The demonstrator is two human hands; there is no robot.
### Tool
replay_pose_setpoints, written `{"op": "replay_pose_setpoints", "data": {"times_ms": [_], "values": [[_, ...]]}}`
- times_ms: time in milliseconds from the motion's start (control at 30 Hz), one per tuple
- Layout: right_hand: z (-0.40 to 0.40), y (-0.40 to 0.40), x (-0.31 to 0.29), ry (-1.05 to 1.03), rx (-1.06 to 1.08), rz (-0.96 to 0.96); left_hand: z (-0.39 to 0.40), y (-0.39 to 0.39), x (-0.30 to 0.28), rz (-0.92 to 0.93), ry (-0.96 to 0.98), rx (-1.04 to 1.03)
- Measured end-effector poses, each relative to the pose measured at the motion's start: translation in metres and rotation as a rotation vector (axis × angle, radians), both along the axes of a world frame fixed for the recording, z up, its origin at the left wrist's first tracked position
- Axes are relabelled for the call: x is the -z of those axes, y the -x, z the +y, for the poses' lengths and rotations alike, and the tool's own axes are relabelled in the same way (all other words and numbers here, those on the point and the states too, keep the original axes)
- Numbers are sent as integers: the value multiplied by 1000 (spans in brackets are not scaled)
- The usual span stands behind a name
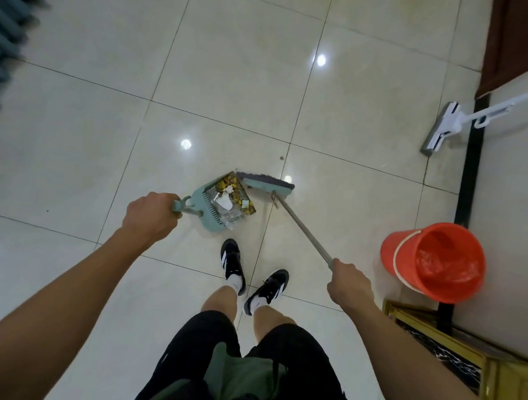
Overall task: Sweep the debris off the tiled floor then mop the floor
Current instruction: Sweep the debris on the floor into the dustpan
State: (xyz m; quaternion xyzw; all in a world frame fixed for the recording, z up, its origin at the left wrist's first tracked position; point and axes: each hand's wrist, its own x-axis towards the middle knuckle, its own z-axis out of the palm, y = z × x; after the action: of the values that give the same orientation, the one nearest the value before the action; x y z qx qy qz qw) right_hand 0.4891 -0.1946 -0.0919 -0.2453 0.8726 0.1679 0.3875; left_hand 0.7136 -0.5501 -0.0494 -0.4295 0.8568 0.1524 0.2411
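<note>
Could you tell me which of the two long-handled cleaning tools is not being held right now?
The white flat mop by the wall lies untouched; the broom is gripped by the right hand.

A teal dustpan sits tilted on the pale glossy tiled floor, its mouth facing the broom head. It holds debris: yellow-brown scraps, clear wrappers and a crumpled white piece. The broom has a teal head with dark bristles just beside the pan's mouth, and a grey pole slanting up to the right. A white flat mop rests on the floor's right edge, its handle leaning rightwards. An orange bucket stands near that edge.
</note>
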Motion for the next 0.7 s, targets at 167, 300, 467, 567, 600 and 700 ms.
{"op": "replay_pose_setpoints", "data": {"times_ms": [167, 300, 467, 567, 600, 700], "values": [[20, -6, -4, 60, 37, 17, 16, 7, -1, 1, 5, -4], [10, -3, -4, 108, 61, 48, 23, 21, -3, 4, 22, 22], [-25, 21, 5, 144, 78, 72, 24, 31, -5, -8, 22, 48], [-47, 39, 16, 166, 102, 87, 23, 32, -4, -30, 15, 56], [-54, 45, 20, 175, 116, 91, 23, 32, -4, -37, 13, 52], [-75, 63, 35, 192, 160, 109, 18, 29, 1, -43, 11, 45]]}}
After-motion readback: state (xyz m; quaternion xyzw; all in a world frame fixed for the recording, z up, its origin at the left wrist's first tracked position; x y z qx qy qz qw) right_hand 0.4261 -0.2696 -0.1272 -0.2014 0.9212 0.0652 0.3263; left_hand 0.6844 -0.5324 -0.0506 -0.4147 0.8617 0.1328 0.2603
